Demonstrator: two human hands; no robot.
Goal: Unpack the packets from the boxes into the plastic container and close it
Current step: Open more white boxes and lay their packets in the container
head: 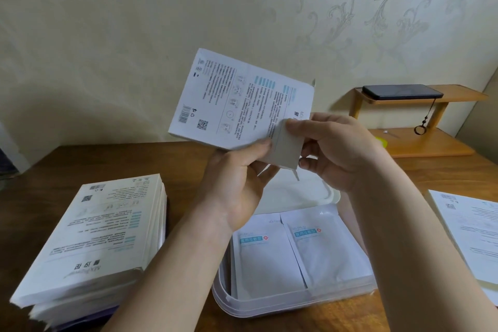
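Observation:
A flat white printed box [237,97] is held up above the table, its back side with barcode and text facing me. My left hand [237,183] grips its lower edge from below. My right hand [331,148] pinches the opened grey end flap [285,148] at the box's right end. Below, the clear plastic container [269,304] stands open, with two white packets [296,253] lying side by side on top inside it. Its white lid [301,191] lies behind it. A stack of several more white boxes [91,245] sits at the left.
A flattened white box or sheet [469,229] lies at the right table edge. A small wooden shelf [420,127] stands at the back right with a black phone [401,91] on top. The wallpapered wall rises behind the brown table [107,164].

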